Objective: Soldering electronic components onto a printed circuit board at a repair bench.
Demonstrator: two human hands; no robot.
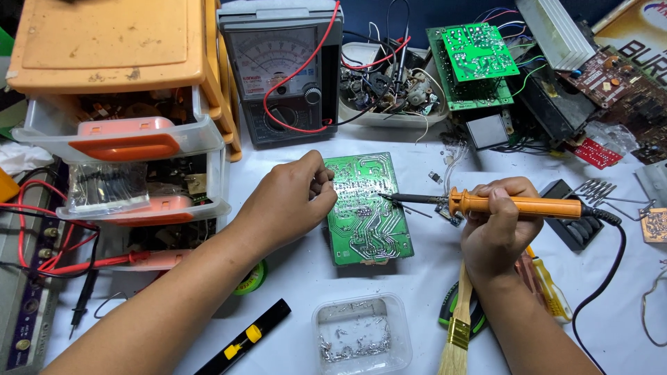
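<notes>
A green circuit board lies solder side up in the middle of the white table. My left hand rests at its left edge, fingers pinched together on the board near a thin solder wire. My right hand grips the orange handle of a soldering iron, whose dark tip touches the board's upper right area. A black cord runs from the iron's handle off to the right.
An orange drawer cabinet stands at the left, an analog multimeter with red leads behind the board. A clear tub of solder scraps, a brush and a black-yellow tool lie near me. More circuit boards crowd the back right.
</notes>
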